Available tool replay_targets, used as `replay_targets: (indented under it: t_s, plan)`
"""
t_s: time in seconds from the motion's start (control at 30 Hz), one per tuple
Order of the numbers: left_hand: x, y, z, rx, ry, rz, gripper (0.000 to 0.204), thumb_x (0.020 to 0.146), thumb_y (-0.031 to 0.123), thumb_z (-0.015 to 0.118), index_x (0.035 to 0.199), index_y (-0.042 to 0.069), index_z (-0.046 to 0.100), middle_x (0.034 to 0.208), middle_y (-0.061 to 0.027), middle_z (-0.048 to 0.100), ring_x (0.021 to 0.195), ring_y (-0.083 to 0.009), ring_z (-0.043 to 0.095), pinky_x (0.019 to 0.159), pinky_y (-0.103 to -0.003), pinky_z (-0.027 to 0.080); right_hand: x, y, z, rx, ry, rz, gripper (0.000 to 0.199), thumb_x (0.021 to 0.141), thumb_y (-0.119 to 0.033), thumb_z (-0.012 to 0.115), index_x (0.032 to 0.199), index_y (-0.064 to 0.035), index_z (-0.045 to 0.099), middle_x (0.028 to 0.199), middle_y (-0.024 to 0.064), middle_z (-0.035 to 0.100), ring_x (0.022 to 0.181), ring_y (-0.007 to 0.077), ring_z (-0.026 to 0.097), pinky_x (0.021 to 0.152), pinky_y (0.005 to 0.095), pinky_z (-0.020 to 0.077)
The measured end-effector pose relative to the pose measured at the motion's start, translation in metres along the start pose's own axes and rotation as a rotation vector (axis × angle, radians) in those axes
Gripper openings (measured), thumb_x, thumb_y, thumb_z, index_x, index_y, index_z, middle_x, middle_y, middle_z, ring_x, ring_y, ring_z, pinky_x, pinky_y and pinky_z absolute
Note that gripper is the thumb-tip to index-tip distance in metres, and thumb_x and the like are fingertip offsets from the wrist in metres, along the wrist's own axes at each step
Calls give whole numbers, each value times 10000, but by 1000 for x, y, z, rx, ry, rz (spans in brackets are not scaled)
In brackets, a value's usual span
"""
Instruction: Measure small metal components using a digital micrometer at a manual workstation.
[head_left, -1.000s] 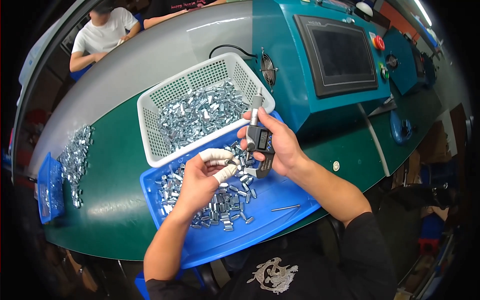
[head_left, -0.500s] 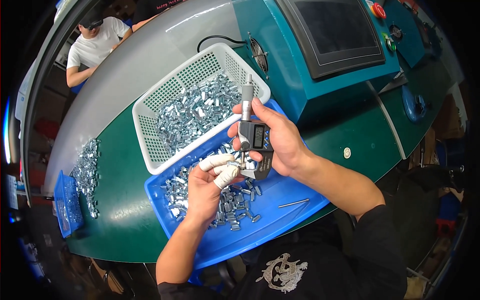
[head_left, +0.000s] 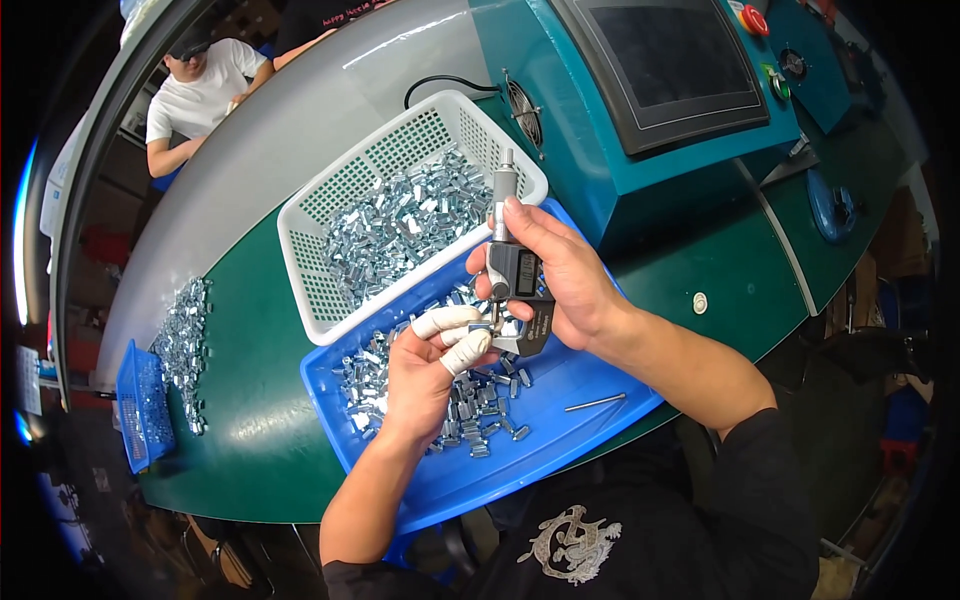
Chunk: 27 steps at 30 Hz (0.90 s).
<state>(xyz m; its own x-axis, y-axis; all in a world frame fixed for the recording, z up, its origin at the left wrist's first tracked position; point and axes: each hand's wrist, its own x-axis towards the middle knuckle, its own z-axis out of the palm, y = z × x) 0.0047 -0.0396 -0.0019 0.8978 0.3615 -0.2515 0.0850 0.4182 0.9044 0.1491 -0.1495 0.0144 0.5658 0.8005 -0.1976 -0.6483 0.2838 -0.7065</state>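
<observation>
**Two hands, one digital micrometer, one small metal part under measure**

Two hands meet over the blue tray [head_left: 600,440], so any dropped piece would fall back among the loose zinc-coloured parts [head_left: 470,405] lying in it.

- Right hand [head_left: 560,280]: wrapped around the digital micrometer [head_left: 515,275], which is held near upright with its thimble end pointing away and its display turned toward the wearer, apparently for reading. Fingers closed firmly on the body, thumb along the near edge.
- Left hand [head_left: 425,375]: thumb and forefinger wear white finger cots [head_left: 455,335], probably for grip or to keep the parts clean. Both fingertips are pinched close together at the micrometer's frame, holding a small metal part [head_left: 492,322] there; the piece itself is mostly hidden.
- White mesh basket [head_left: 320,230]: just behind the tray, touching it, filled with more of the same parts.
- Thin metal pin [head_left: 595,403]: lying alone on the tray's bare right side.
- Counter [head_left: 260,400]: green, carrying both containers.
</observation>
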Motion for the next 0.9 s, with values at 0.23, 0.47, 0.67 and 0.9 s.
replay_targets:
  t_s: [0.23,0.47,0.67,0.9]
  plan:
    - [-2,1,-1,6,0,-25,236,834,-2,637,1066,-7,601,979,-109,660,872,-178,650,727,-298,568,-1,1,1,-6,-23,10,336,979,-387,401,1059,-69,472,854,127,615,677,140,630,389,201,421]
    - [-3,3,0,12,-14,16,252,836,-14,628,1086,-18,599,996,-115,657,880,-170,646,725,-296,576,-1,2,-2,9,-46,28,402,991,-401,343,1163,-59,465,870,123,614,692,137,626,400,204,424]
    - [-4,3,-1,26,-21,19,250,838,-17,625,1086,-17,594,1002,-110,655,883,-163,641,724,-300,577,-2,2,1,-20,-17,33,377,982,-421,364,1091,-80,483,862,119,618,688,139,630,396,207,419]
    - [-3,2,-1,23,-29,4,243,840,-24,619,1081,-13,588,1002,-105,652,883,-159,637,727,-304,576,-3,0,3,-66,21,45,373,981,-424,369,1071,-80,484,853,117,619,678,139,630,391,205,411]
